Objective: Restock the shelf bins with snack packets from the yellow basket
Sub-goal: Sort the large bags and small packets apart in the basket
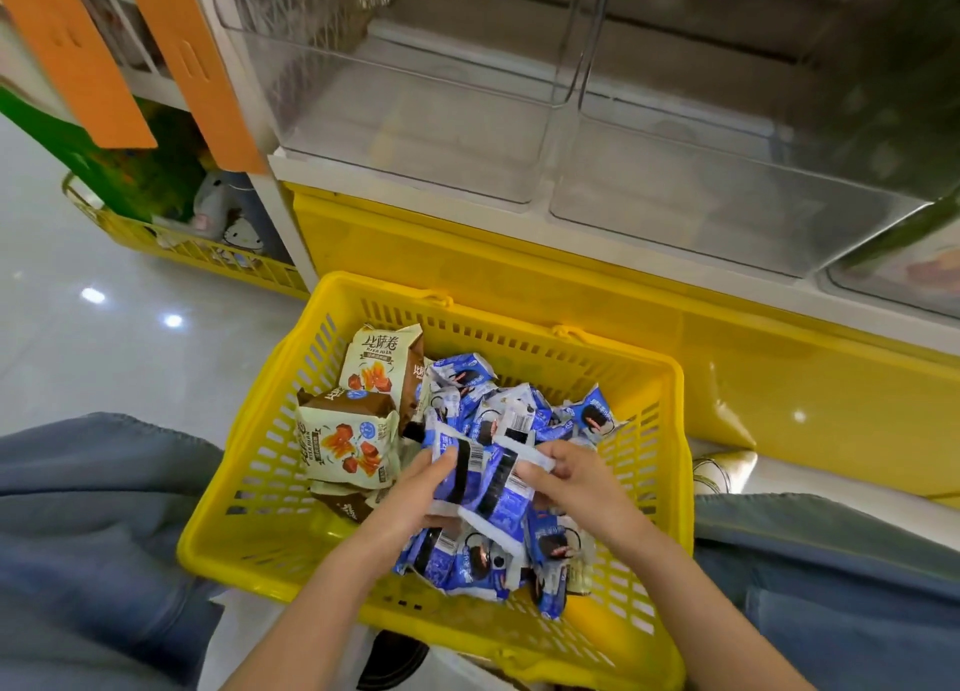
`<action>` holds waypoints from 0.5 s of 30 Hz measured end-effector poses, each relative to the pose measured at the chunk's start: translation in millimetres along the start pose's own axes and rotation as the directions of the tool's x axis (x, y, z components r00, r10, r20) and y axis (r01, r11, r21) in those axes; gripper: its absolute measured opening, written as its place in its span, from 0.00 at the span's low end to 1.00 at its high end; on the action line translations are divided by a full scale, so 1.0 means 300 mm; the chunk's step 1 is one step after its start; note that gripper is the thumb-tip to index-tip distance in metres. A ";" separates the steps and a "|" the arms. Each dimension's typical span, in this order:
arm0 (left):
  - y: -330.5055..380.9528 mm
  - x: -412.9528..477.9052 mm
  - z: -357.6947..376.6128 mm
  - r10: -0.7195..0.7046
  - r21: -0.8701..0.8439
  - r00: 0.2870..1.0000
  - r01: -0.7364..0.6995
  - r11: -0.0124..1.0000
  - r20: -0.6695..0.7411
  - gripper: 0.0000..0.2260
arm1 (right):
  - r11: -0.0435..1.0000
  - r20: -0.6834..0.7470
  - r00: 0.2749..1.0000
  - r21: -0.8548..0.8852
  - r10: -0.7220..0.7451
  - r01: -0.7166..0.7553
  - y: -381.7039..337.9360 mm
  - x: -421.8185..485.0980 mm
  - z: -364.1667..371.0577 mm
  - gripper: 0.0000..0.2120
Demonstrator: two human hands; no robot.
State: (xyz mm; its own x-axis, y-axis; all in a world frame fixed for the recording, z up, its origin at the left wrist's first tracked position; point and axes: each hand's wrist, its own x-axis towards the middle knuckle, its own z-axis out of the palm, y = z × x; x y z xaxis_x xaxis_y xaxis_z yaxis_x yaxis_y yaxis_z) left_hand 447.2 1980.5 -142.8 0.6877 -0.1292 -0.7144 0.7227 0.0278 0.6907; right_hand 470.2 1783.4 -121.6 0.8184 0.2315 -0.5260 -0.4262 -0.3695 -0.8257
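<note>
**Blue bundle in both grips, bins up beyond the basket's far rim**

Your left grip (415, 488) and right grip (566, 477) are both clenched on one bundle of blue packets (488, 477). You hold it just above the middle of the basket (519, 327), over the loose blue packets (519, 415). The grips pinch it from opposite sides, so the bundle spans hand to hand across the basket. The packets' sealed ends point roughly at the far and near rims, slightly skewed.

The move turns on one relation: the bins lie away from you, beyond the far rim and higher. The left bin (415, 134) sits straight past the far rim. The right bin (727, 207) sits past the basket's far right corner. Neither grip is clearly nearer the left bin, while your right one is nearer the right bin.

You will probably have to lift first, then push forward, to clear the far rim and the bin's clear front wall. The divider between the bins is the edge to miss.

The cream packets (353, 441) stand against the basket's left wall, clear of that path. Your knees flank the basket on both sides, so the open room is up and forward.
</note>
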 end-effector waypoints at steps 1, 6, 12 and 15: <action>-0.002 -0.004 0.002 -0.020 0.009 0.997 0.019 1.000 0.076 0.30 | 0.999 0.023 1.000 0.041 -0.003 0.002 -0.016 -0.005 0.017 0.07; -0.005 -0.012 0.018 0.120 0.136 0.989 -0.130 0.982 0.082 0.36 | 0.992 -0.127 0.989 0.086 -0.080 0.091 -0.062 0.015 0.103 0.07; 0.020 -0.022 -0.037 0.170 0.009 0.971 -0.171 0.985 -0.165 0.22 | 0.990 -0.310 0.951 -0.134 0.005 -0.049 0.082 0.050 0.103 0.16; 0.028 -0.025 -0.051 0.183 -0.022 0.969 -0.189 0.982 -0.164 0.21 | 0.847 -0.189 0.971 -0.483 0.145 -0.221 0.198 0.042 0.103 0.29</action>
State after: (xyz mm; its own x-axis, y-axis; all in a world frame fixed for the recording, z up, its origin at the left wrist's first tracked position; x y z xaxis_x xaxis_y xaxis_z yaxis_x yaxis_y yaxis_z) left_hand 449.0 1996.8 -133.2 0.8103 0.0422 -0.5845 0.5809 0.0739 0.8106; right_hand 443.2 1792.2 -183.6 0.8058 0.0011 -0.5921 -0.3554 -0.7990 -0.4851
